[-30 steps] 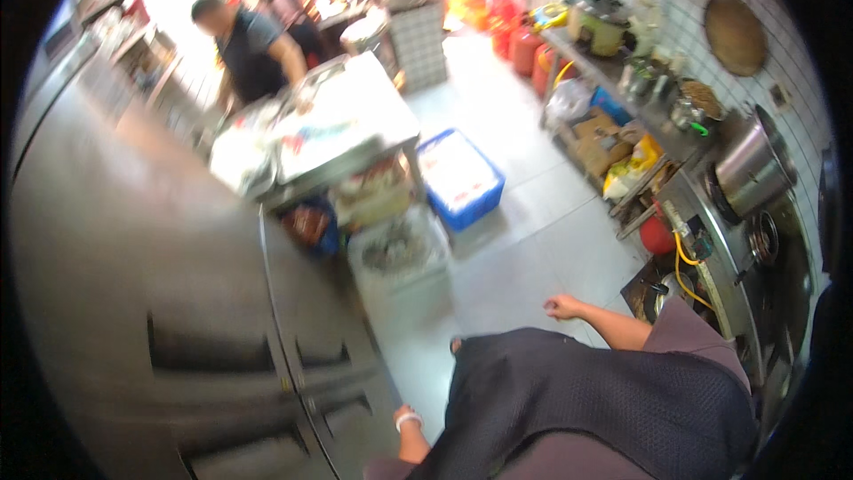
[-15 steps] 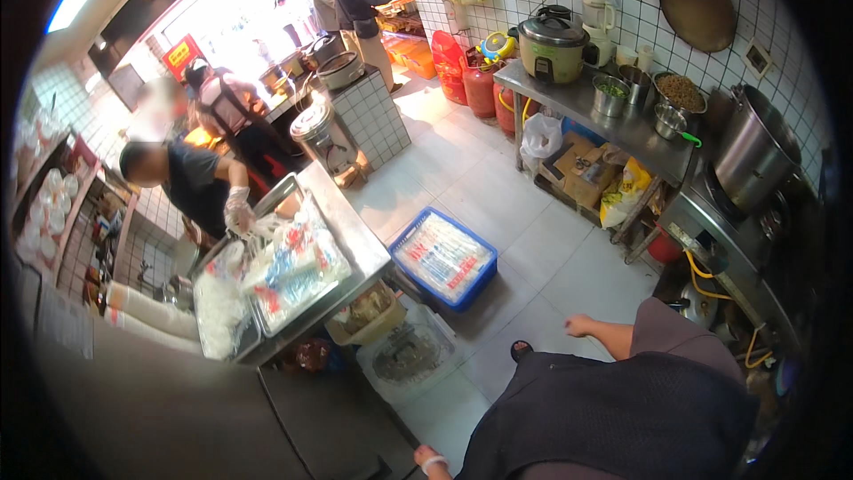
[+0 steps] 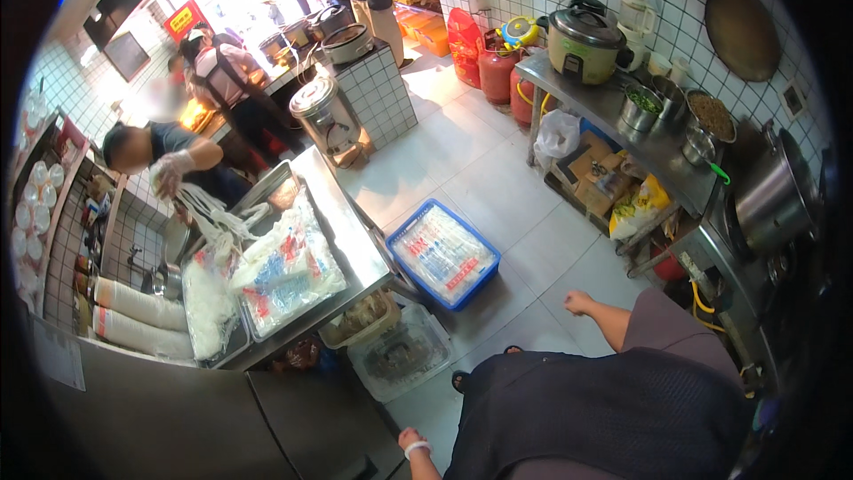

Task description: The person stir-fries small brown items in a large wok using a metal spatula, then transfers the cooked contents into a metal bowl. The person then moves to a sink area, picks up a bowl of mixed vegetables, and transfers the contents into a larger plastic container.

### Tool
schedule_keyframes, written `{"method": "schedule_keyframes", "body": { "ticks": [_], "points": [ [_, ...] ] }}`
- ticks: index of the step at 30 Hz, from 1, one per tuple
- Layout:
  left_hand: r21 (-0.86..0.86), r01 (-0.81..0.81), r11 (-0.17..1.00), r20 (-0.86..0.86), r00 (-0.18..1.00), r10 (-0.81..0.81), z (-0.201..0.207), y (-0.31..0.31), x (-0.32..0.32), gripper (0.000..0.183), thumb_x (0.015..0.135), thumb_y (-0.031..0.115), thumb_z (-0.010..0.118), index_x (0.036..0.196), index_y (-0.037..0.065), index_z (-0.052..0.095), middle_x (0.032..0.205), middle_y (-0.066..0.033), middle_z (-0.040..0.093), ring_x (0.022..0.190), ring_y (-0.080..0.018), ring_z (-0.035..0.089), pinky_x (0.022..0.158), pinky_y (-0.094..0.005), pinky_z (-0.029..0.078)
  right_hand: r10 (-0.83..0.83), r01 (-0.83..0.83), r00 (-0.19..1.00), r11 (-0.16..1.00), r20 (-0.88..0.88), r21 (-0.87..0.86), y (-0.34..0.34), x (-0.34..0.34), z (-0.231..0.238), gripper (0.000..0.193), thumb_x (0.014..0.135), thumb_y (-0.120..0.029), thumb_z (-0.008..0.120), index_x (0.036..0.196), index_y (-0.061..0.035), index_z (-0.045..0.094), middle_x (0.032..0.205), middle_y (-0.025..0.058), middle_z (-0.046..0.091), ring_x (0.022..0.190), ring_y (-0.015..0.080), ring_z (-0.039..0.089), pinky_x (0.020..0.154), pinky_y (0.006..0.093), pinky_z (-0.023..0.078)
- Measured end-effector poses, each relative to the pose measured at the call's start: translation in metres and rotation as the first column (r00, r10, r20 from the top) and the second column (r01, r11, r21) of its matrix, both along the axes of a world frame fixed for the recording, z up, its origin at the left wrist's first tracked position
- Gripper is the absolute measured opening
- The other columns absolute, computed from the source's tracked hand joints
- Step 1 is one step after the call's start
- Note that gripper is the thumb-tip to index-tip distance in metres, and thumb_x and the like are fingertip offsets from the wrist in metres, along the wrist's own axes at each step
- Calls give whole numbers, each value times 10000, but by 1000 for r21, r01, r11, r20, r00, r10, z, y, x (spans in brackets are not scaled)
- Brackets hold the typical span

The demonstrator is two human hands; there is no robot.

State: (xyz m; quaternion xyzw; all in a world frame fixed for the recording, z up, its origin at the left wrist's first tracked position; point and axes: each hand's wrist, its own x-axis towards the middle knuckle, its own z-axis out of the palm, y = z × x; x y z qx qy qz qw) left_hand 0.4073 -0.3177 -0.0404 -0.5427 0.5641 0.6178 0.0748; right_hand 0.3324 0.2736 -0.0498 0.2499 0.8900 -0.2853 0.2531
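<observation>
My right hand (image 3: 579,303) hangs loosely closed over the tiled floor, with nothing visible in it. Low in the picture, my left hand (image 3: 410,438), a white band at its wrist, is curled beside the dark cabinet (image 3: 324,422) and seems to hold nothing. Ahead on the floor sits a blue crate (image 3: 458,304) packed with white printed bags (image 3: 444,249). To the left, a co-worker's gloved hand (image 3: 171,173) lifts a bundle of thick white noodles (image 3: 213,218) above a metal tray (image 3: 258,324) that holds plastic-bagged noodles (image 3: 289,267).
A steel table (image 3: 586,102) on the right carries a rice cooker (image 3: 582,43) and metal pots; a large stockpot (image 3: 777,196) stands nearer. Red gas cylinders (image 3: 499,69) line the wall. A clear plastic bin (image 3: 400,351) lies under the left counter (image 3: 355,244). Other people stand farther back.
The co-worker's gloved hand has risen leftward, drawing the noodles up from the tray. My left hand has come away from the cabinet edge. My view has shifted slightly; my right hand stays curled.
</observation>
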Motion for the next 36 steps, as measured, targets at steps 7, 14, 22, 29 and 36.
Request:
{"method": "schedule_keyframes", "body": {
  "ticks": [7, 14, 22, 29, 36],
  "points": [
    [59, 126, 990, -27, 992, -124, -18, 28, -43, 148, 758, 13, 468, 881, 81, 512, 608, -38, 481, 438, -141, 408, 370, -281, 332, -320, 354, 909, 931, 265, -88, -20, 67, 60, 205, 769, -122, 585, 967, -70, 587, 787, 92, 627, 614, 179, 622, 484, 304, 488],
    [346, 167, 923, 219, 942, -253, -99, -12, 6, 65, 775, 13, 461, 745, 71, 463, 601, -47, 433, 463, -173, 385, 391, -315, 309, -185, 176, 982, 962, -24, -207, -56, 24, 70, 261, 760, -124, 589, 1011, -53, 567, 759, 66, 622, 586, 140, 610, 473, 275, 473],
    [273, 86, 958, 238, 959, -153, -69, -27, -72, 179, 752, 27, 405, 604, 108, 345, 485, -28, 300, 373, -167, 268, 356, -307, 215, -356, 357, 934, 923, 33, -142, -22, 88, 64, 282, 754, -175, 615, 1015, -79, 565, 651, 62, 618, 541, 153, 597, 492, 295, 475],
    [-93, 745, 660, 297, 653, -696, -88, 17, -130, 65, 747, 123, 490, 692, 129, 524, 643, -76, 513, 553, -239, 484, 474, -369, 378, -527, 558, 817, 824, 234, -93, 59, 120, 19, 282, 761, -154, 613, 1037, -119, 560, 724, 78, 626, 594, 174, 613, 519, 328, 506],
    [-261, 958, -121, 382, -13, -924, -116, 117, -217, 137, 749, 150, 559, 862, 108, 625, 874, -106, 613, 760, -247, 583, 635, -386, 468, -543, 543, 837, 808, 69, -228, 181, 47, 7, 301, 741, -140, 628, 1029, -79, 568, 772, 67, 628, 594, 161, 612, 510, 300, 493]
  ]
}}
